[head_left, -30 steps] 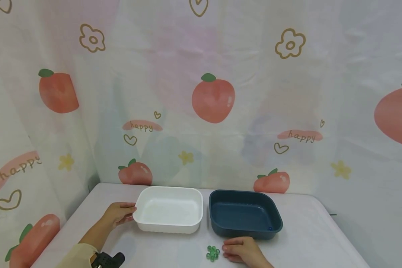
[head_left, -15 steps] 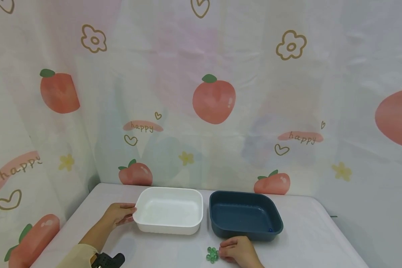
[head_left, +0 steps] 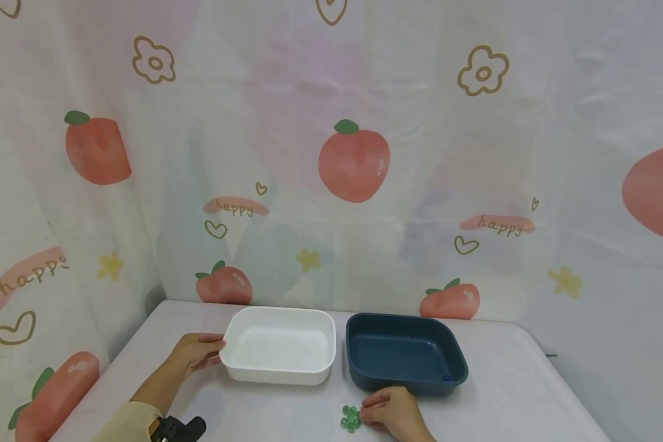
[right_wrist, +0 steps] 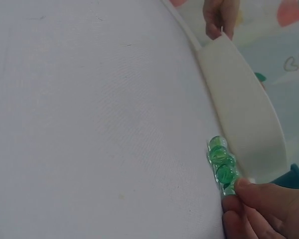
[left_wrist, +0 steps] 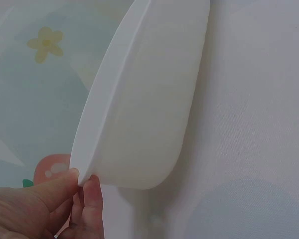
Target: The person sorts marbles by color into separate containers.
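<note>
My left hand (head_left: 194, 354) pinches the left rim of a white plastic basin (head_left: 279, 376), thumb on top and fingers below, as the left wrist view shows up close. Low in the head view, a small cluster of green glass marbles (head_left: 349, 418) lies on the white cloth in front of the basins. My right hand (head_left: 395, 412) is at the right side of this cluster. In the right wrist view, its thumb and curled fingers (right_wrist: 256, 195) pinch the nearest of the green marbles (right_wrist: 225, 174), partly covering it.
A dark blue basin (head_left: 398, 359) stands just right of the white one, with a small blue marble (head_left: 446, 378) in its front right corner. Behind the table hangs a patterned curtain (head_left: 353, 245). A black device (head_left: 178, 428) sits on my left wrist.
My right hand has moved left from beside the green marbles to the nearest one, its fingers closing in on it. My left hand and both basins have stayed put.
</note>
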A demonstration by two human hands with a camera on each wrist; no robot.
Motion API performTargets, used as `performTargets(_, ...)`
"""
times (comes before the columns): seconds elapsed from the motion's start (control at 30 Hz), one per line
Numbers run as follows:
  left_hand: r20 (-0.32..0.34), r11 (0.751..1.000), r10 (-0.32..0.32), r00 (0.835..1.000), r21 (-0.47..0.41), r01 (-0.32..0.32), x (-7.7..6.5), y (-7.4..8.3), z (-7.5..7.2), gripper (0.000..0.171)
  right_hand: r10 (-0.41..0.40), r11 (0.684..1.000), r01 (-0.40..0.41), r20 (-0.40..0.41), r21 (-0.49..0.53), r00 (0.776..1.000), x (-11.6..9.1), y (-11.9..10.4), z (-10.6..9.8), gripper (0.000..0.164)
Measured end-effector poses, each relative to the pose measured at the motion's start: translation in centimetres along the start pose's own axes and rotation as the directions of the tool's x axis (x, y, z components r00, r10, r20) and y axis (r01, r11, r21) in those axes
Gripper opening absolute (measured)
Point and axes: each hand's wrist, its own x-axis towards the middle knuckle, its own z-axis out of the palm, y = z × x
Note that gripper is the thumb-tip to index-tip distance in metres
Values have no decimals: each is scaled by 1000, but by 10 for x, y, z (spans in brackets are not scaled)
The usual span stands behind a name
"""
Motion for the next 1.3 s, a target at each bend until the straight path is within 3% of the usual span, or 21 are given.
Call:
performTargets(0.23, -4, 1000, 2, 1000, 9, -2, 1, -2, 0, 38, 11, 1000, -11, -10, -5, 1000, -1, 0, 0, 18)
performTargets(0.47, -9, 1000, 5, 1000, 5, -5, 0, -2, 1, 38, 34, 996, -33, -15, 83, 999, -5, -1, 0, 19)
performTargets(0.8, -5, 1000, 7, 1000, 11, -7, 0, -2, 1, 41, 116, 981, -127, 79, 146, 990, -9, -8, -6, 26)
performTargets(1.07, -15, 999, 0, 1000, 32, 0, 0, -3, 1, 42, 45, 984, -67, 135, 162, 990, -14, -32, 0, 29)
performTargets(1.3, -9, 1000, -5, 1000, 27, 5, -1, -4, 2, 42, -48, 962, 1, 166, 273, 985, -7, -55, 4, 28)
